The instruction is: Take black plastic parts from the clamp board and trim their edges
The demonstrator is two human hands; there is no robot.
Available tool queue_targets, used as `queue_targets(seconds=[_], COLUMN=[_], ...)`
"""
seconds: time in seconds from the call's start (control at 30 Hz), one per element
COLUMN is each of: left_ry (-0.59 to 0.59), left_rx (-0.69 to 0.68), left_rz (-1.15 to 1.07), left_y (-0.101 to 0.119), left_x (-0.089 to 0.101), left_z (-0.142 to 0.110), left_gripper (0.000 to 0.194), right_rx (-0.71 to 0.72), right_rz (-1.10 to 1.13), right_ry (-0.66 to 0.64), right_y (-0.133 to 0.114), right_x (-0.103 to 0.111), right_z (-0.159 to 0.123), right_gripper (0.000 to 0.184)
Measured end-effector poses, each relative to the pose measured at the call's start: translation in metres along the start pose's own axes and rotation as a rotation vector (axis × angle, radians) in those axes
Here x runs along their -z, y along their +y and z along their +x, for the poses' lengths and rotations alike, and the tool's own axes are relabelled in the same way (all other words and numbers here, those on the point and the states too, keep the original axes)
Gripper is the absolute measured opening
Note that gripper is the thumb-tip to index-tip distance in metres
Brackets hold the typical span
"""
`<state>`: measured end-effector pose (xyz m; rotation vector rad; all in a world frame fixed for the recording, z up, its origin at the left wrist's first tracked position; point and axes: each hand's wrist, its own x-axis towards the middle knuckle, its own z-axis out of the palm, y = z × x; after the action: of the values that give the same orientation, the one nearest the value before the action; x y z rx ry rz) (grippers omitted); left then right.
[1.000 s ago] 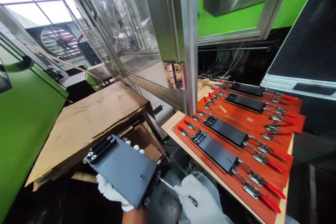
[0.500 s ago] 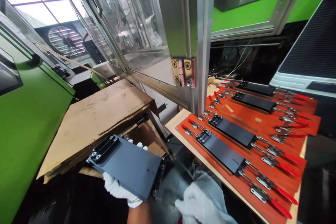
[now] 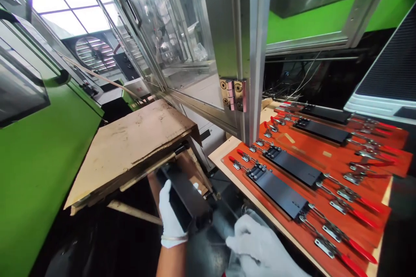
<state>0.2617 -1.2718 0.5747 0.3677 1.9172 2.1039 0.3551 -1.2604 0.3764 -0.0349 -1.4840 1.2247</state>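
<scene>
My left hand (image 3: pixel 169 216), in a white glove, grips a dark flat plastic panel (image 3: pixel 186 197) that is tipped on edge and pushed partly under the cardboard flap (image 3: pixel 130 147). My right hand (image 3: pixel 256 242), also gloved, sits low at the bottom centre with its fingers curled; whether anything is in it is hidden. To the right, an orange fixture board (image 3: pixel 328 169) carries several black panels (image 3: pixel 281 190) held down by red-handled toggle clamps (image 3: pixel 360 249).
An aluminium post with a hinge (image 3: pixel 234 94) and glass enclosure panels stand behind the boards. A green machine body (image 3: pixel 35 181) fills the left side. A grey louvred panel (image 3: pixel 390 78) is at the far right. Loose wires lie behind the fixture boards.
The panel in my left hand has turned from flat and face-up to on edge and moved forward under the cardboard flap. My right hand stayed low; the thin tool seen earlier is out of sight.
</scene>
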Motion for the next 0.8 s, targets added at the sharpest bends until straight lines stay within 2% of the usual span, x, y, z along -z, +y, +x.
queue_targets(seconds=[0.07, 0.17, 0.23, 0.3, 0.4, 0.47, 0.53, 0.63, 0.73, 0.8], left_ry=[-0.036, -0.106, -0.165, -0.206, -0.188, -0.169, -0.165, -0.067, 0.071, 0.089], left_rx=[0.052, -0.073, -0.165, -0.201, -0.222, -0.242, -0.281, -0.163, 0.054, 0.094], left_rz=[0.15, 0.41, 0.538, 0.589, 0.585, 0.577, 0.581, 0.551, 0.467, 0.376], left_y=[-0.005, -0.013, -0.017, -0.019, -0.021, -0.023, -0.025, -0.026, -0.028, -0.031], left_x=[0.002, 0.007, 0.011, 0.015, 0.018, 0.018, 0.02, 0.029, 0.047, 0.059], left_z=[0.005, 0.016, 0.025, 0.034, 0.043, 0.046, 0.047, 0.047, 0.049, 0.055], left_gripper=[0.024, 0.038, 0.05, 0.054, 0.058, 0.059, 0.063, 0.069, 0.062, 0.054], right_rx=[0.023, 0.005, 0.042, 0.108, 0.13, 0.021, -0.109, -0.298, -0.547, -0.658], right_rz=[-0.045, -0.106, -0.131, -0.123, -0.077, -0.059, 0.01, 0.184, 0.511, 0.84], right_ry=[-0.123, -0.186, -0.214, -0.236, -0.233, -0.147, -0.003, 0.184, 0.149, 0.102], right_y=[0.006, 0.008, 0.012, 0.021, 0.035, 0.04, 0.043, 0.054, 0.082, 0.103], right_x=[0.008, 0.012, 0.003, -0.012, -0.033, -0.036, -0.03, -0.015, -0.012, -0.023], right_z=[0.004, 0.014, 0.02, 0.022, 0.017, 0.013, 0.015, 0.037, 0.079, 0.116], right_gripper=[0.013, 0.014, 0.012, 0.006, 0.013, 0.012, 0.019, 0.031, 0.039, 0.036])
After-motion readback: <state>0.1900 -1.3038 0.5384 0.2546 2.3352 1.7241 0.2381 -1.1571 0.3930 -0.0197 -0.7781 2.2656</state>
